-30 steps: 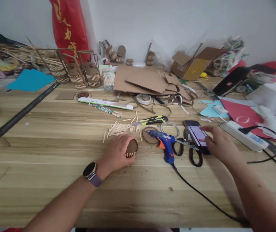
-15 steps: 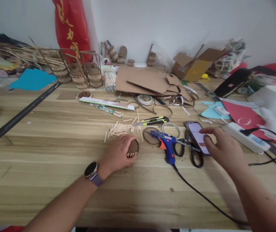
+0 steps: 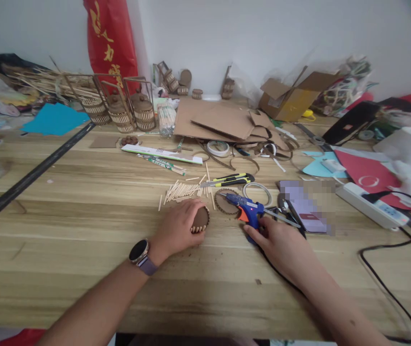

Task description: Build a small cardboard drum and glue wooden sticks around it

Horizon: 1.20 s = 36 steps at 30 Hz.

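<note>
Left hand [image 3: 176,229] cupping round brown cardboard disc [image 3: 200,219] edged with pale sticks, right hand [image 3: 279,245] loosely touching blue glue gun [image 3: 249,212]

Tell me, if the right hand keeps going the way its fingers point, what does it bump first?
Probably the blue glue gun: the right hand points up-left at its handle, fingertips nearly touching it, though depth is unclear.
</note>
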Tool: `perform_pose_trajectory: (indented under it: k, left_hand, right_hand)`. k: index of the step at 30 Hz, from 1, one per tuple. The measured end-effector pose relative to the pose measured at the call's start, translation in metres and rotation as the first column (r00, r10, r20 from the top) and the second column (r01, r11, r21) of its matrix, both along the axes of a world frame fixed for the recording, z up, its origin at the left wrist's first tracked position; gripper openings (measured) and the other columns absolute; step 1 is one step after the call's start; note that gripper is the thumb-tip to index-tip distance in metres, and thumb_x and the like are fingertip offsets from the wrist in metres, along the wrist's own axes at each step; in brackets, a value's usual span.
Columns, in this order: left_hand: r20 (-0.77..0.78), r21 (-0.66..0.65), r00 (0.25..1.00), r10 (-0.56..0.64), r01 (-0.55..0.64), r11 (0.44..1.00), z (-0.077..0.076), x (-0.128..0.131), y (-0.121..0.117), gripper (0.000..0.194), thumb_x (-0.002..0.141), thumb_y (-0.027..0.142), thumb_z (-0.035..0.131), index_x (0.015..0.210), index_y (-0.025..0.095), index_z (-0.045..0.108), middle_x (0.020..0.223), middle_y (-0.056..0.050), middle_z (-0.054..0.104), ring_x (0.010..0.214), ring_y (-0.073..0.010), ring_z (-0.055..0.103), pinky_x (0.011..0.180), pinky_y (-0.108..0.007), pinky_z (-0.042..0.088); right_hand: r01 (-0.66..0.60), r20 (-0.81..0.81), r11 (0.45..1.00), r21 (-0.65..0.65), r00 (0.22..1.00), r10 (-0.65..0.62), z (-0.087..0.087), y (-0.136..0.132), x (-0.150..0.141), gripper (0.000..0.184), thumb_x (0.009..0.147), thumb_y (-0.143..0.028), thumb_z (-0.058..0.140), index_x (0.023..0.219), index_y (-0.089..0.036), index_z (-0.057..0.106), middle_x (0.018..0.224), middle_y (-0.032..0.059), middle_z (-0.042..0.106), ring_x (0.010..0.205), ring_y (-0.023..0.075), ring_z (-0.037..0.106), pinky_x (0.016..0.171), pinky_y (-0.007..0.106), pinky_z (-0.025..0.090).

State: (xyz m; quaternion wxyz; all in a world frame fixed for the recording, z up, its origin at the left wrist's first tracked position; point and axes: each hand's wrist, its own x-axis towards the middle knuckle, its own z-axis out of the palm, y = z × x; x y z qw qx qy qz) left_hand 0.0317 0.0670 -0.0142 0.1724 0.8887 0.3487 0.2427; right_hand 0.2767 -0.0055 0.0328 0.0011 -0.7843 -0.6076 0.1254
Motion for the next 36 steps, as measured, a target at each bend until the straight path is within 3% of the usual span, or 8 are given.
perform_pose_trajectory:
  k: [6,12,17,23,25,27,32,36]
  left_hand:
    - [0.005,-0.020,1.000,0.025,-0.025,0.999,0.000,-0.002,0.000,0.060,0.072,0.018,0.066,0.129,0.019,0.046,0.139,-0.015,0.053,0.131,-0.0311,0.049,0.110,-0.051,0.041]
    - [-0.006,-0.051,1.000,0.012,-0.012,0.999,0.004,-0.004,0.003,0.065,0.072,0.019,0.069,0.131,0.018,0.043,0.139,-0.015,0.053,0.130,-0.0304,0.050,0.110,-0.049,0.042]
    - [-0.023,-0.083,0.999,-0.022,0.020,0.996,0.004,-0.008,0.007,0.067,0.072,0.019,0.068,0.134,0.020,0.040,0.141,-0.015,0.052,0.130,-0.0300,0.050,0.109,-0.050,0.041]
    - [-0.009,-0.069,0.998,-0.057,0.057,0.996,0.006,-0.008,0.009,0.066,0.070,0.018,0.067,0.131,0.022,0.042,0.138,-0.012,0.054,0.131,-0.0297,0.049,0.110,-0.051,0.039]
    - [-0.016,-0.062,0.999,-0.050,0.048,0.997,0.008,-0.008,0.009,0.065,0.069,0.017,0.067,0.130,0.022,0.044,0.135,-0.011,0.056,0.129,-0.0302,0.049,0.108,-0.050,0.041]
    - [-0.019,-0.063,0.999,-0.042,0.040,0.997,0.010,-0.008,0.009,0.065,0.069,0.017,0.067,0.130,0.023,0.045,0.133,-0.009,0.058,0.127,-0.0302,0.049,0.106,-0.050,0.043]
    - [-0.014,-0.049,1.000,-0.017,0.016,0.999,0.007,-0.011,0.013,0.066,0.069,0.016,0.066,0.131,0.025,0.045,0.133,-0.008,0.057,0.127,-0.0308,0.048,0.108,-0.052,0.040]
    - [0.007,-0.010,0.999,0.033,-0.033,0.999,0.006,-0.012,0.015,0.063,0.070,0.017,0.066,0.130,0.021,0.046,0.134,-0.011,0.056,0.127,-0.0311,0.047,0.110,-0.052,0.038]
  right_hand:
    - [0.047,-0.071,0.996,0.074,0.997,-0.042,-0.004,0.010,0.003,0.029,0.085,-0.046,0.050,0.069,-0.022,0.056,0.066,0.0080,0.068,0.064,0.0244,0.063,0.056,0.031,0.037]
    - [0.192,-0.415,0.939,0.285,0.908,-0.060,-0.002,0.006,0.008,0.032,0.076,-0.056,0.054,0.069,-0.025,0.053,0.057,0.0007,0.059,0.053,0.0188,0.053,0.053,0.031,0.036]
    - [0.355,-0.865,0.895,0.269,0.498,0.063,0.002,0.005,0.007,0.034,0.067,-0.045,0.072,0.090,-0.024,0.057,0.077,-0.0011,0.063,0.070,0.0162,0.057,0.063,0.027,0.044]
    - [0.259,-0.995,0.963,-0.081,0.033,-0.092,0.000,0.013,-0.005,0.034,0.058,-0.041,0.081,0.074,-0.019,0.059,0.059,-0.0031,0.050,0.054,0.0110,0.044,0.050,0.025,0.034]
    - [0.212,-0.992,0.969,-0.125,-0.034,-0.121,-0.005,0.017,-0.008,0.034,0.059,-0.041,0.082,0.074,-0.019,0.061,0.058,-0.0039,0.048,0.052,0.0096,0.040,0.048,0.024,0.031]
    - [0.184,-0.991,0.976,-0.120,0.033,-0.128,-0.011,0.019,-0.009,0.035,0.059,-0.043,0.082,0.075,-0.018,0.062,0.061,-0.0024,0.052,0.053,0.0099,0.042,0.048,0.024,0.030]
    - [0.169,-0.927,0.984,-0.063,0.354,-0.120,-0.022,0.017,-0.004,0.038,0.060,-0.050,0.081,0.070,-0.019,0.062,0.061,-0.0021,0.054,0.055,0.0117,0.046,0.051,0.026,0.036]
    - [0.081,-0.885,0.995,-0.060,0.457,-0.091,-0.022,0.019,-0.001,0.039,0.061,-0.054,0.078,0.064,-0.019,0.060,0.053,-0.0037,0.049,0.049,0.0106,0.043,0.046,0.025,0.034]
